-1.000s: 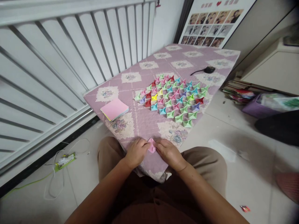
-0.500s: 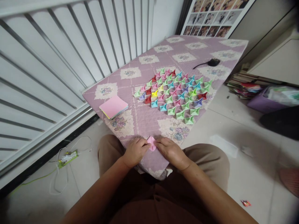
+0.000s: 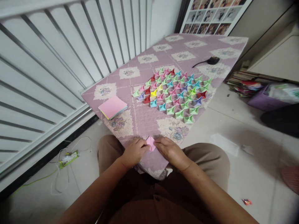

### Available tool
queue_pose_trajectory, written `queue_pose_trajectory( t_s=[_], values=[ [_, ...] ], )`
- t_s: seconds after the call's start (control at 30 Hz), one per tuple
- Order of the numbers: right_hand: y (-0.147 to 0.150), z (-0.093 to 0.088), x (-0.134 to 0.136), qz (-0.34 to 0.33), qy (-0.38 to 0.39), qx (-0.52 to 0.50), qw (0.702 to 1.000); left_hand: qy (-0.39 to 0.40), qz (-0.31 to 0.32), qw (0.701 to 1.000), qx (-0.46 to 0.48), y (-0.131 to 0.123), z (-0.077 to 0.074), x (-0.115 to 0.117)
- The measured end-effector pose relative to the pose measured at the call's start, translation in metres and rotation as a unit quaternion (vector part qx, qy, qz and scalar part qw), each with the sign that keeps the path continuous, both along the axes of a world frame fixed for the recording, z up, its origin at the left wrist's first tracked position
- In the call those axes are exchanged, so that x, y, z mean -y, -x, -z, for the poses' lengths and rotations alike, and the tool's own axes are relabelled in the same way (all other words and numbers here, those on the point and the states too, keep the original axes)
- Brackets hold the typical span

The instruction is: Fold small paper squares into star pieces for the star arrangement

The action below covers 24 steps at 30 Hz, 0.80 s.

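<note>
A small pink folded paper piece [image 3: 150,143] lies at the near corner of a table under a purple floral cloth [image 3: 144,119]. My left hand [image 3: 133,152] pinches its left side with curled fingers. My right hand [image 3: 171,151] presses and pinches its right side. Beyond them, several folded paper shapes [image 3: 174,93] in green, blue, pink, red and yellow lie in rows on the cloth. A stack of pink square paper sheets [image 3: 113,106] rests at the table's left edge.
White window bars [image 3: 58,59] run along the left. A black object with a cord [image 3: 211,60] lies far on the table. A power strip with cables [image 3: 68,156] is on the floor at left. Books [image 3: 243,84] and a purple bin [image 3: 263,102] stand at right.
Both hands stay on the pink piece with only slight finger shifts. The view has tilted a little, so the table appears slightly higher in the frame.
</note>
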State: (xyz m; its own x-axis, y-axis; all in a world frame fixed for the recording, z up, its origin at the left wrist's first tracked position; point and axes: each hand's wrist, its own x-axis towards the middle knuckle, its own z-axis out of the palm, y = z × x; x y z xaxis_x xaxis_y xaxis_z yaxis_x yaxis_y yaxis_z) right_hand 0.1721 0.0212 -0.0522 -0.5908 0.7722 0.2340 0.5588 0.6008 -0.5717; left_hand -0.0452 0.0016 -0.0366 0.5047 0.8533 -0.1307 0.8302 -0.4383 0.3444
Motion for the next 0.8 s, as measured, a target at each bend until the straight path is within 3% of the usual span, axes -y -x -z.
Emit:
queue_pose_trajectory(
  t_s=[0.23, 0.4, 0.6, 0.8],
  values=[
    [0.000, 0.003, 0.000, -0.004, -0.030, 0.041, 0.999, -0.047, 0.059, 0.996, -0.045, 0.000, -0.012, 0.012],
    [0.001, 0.003, 0.005, 0.008, -0.058, 0.039, 0.998, -0.053, 0.030, 0.996, -0.063, -0.008, -0.018, 0.024],
    [0.010, -0.003, 0.013, 0.048, -0.090, 0.066, 0.993, -0.074, -0.009, 0.994, -0.084, -0.017, -0.007, 0.036],
    [0.018, -0.008, 0.012, 0.067, -0.102, 0.151, 0.981, -0.173, 0.002, 0.984, -0.045, -0.021, 0.008, 0.042]
  ],
)
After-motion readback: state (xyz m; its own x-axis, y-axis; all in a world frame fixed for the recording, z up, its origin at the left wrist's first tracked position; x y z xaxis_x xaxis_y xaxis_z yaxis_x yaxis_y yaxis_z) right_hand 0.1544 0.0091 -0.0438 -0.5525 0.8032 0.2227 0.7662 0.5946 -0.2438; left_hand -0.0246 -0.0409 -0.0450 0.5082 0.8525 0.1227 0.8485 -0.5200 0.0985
